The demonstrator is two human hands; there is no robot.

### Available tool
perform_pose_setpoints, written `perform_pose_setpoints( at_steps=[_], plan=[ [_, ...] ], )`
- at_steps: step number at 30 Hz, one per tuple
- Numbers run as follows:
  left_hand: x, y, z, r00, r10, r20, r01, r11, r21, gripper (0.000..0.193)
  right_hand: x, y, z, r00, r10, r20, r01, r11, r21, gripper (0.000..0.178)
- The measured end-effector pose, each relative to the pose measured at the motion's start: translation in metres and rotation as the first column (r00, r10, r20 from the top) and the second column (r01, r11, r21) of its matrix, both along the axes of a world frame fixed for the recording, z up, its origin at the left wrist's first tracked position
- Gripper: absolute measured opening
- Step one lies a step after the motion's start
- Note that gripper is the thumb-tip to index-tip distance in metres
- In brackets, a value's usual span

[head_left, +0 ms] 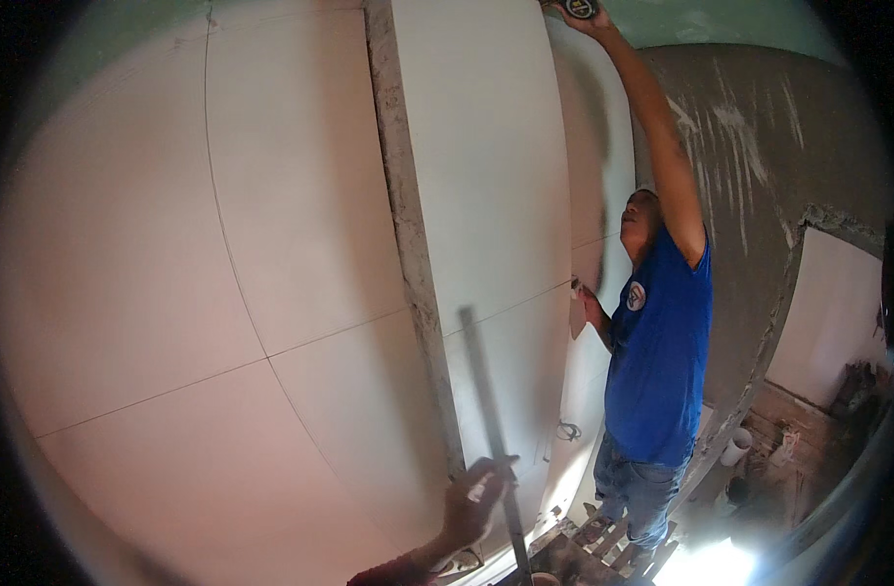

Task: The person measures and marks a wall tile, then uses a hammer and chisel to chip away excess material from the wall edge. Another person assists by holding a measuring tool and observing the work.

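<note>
The left hand (474, 506) is half curled beside a long, narrow bar (514, 523), one finger crossing it (clasped or only touched, I cannot tell). The bar leans in front of the pale wall (496, 146), right of a rough grey strip (408, 215). Further right, a co-worker (657, 361) in a blue shirt, one arm raised with a tape measure (583, 9), blocks part of the brown wall (750, 195).

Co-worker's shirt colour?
The shirt is blue, with a round pale chest emblem; shows in the head view.
</note>
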State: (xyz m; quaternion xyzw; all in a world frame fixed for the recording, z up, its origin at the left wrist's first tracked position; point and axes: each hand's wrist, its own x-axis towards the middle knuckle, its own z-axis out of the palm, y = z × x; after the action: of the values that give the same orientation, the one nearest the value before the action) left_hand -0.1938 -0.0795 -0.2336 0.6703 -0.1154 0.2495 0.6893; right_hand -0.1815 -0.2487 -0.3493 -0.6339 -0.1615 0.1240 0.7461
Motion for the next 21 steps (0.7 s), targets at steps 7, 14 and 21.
perform_pose_setpoints(
  at_steps=[7,14,21],
  plan=[
    [0.019,0.023,-0.014,0.993,-0.028,-0.113,0.059,0.957,0.284,0.021,-0.013,0.005,-0.005,0.996,-0.080,-0.043,0.078,0.995,-0.063,0.040],
    [0.040,0.035,-0.016,0.989,-0.096,-0.117,0.114,0.980,0.161,0.030,-0.060,0.033,-0.043,0.996,-0.086,0.000,0.085,0.987,-0.133,0.039],
    [0.035,0.022,-0.023,0.992,-0.036,-0.122,0.064,0.970,0.236,0.018,-0.077,0.034,-0.041,0.986,-0.095,-0.136,0.105,0.993,0.062,0.048]
  ],
)
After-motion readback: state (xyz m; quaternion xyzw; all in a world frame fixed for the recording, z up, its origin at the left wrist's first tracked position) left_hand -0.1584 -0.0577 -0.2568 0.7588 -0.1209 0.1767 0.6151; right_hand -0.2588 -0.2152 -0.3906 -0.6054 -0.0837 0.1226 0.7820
